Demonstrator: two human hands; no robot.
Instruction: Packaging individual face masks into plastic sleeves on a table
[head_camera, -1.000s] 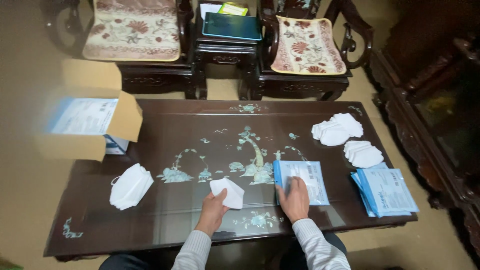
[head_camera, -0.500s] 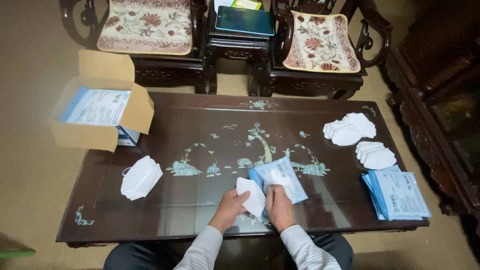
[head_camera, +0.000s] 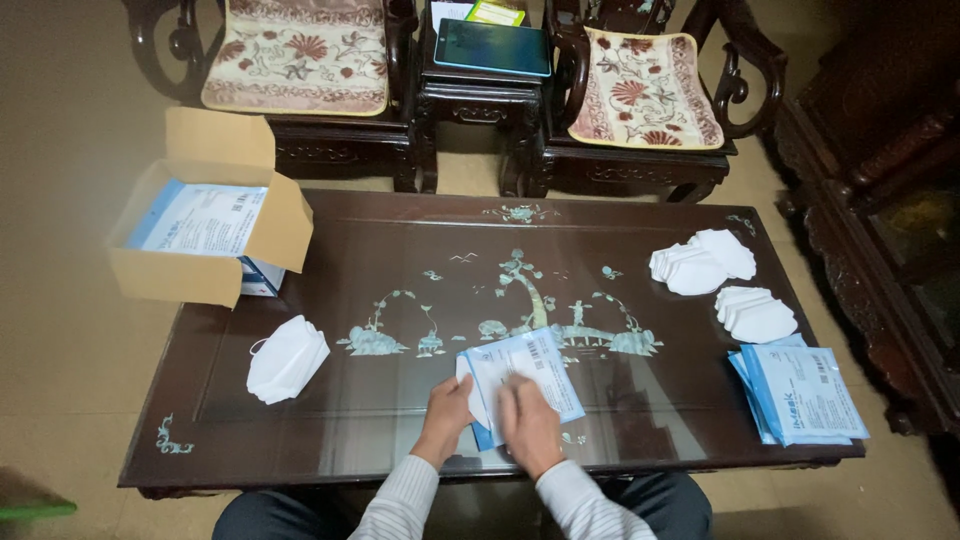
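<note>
Near the front edge of the desk (head_camera: 300, 420), both hands gripped a blue-and-white pouch (head_camera: 530, 375): the left hand (head_camera: 447, 415) pinched its lower-left corner along with a folded white mask (head_camera: 470, 392), the right hand (head_camera: 527, 425) clasped its lower edge. Flat, thin and glossy, the pouch looked light, floppy and slippery, best held by its edges.

White masks (head_camera: 288, 358), blue pouches (head_camera: 805, 395)
</note>
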